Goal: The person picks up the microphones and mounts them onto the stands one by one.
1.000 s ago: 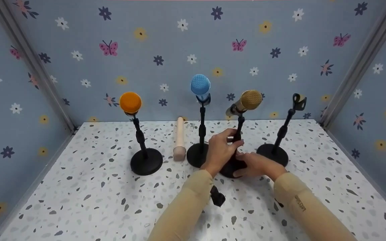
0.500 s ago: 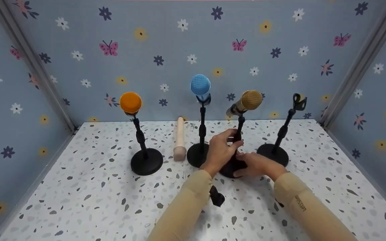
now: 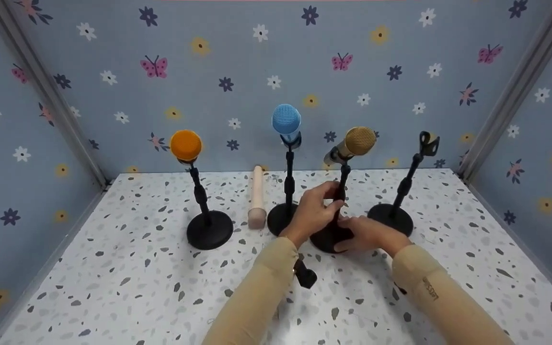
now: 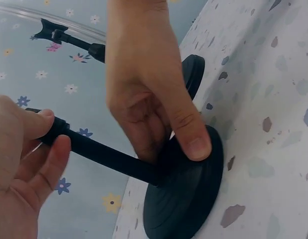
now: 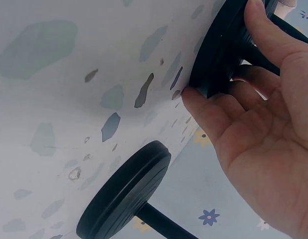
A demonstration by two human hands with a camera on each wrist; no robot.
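From here I see the black stand [image 3: 344,176] upright on the counter [image 3: 132,297], a gold microphone [image 3: 358,142] tilted at its top.

Second stand [image 3: 325,240] from right, on table [image 3: 127,268], between others [image 3: 390,222] (microphone [image 3: 359,141] atop)

Beige left sleeve [image 3: 256,293]; beige right sleeve [image 3: 448,306], dark lettering [image 3: 430,288].

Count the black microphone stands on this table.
4. The leftmost stand holds the orange microphone, the second stand the blue microphone, the third stand the gold microphone, and the rightmost stand holds no microphone. No further stand appears hidden.
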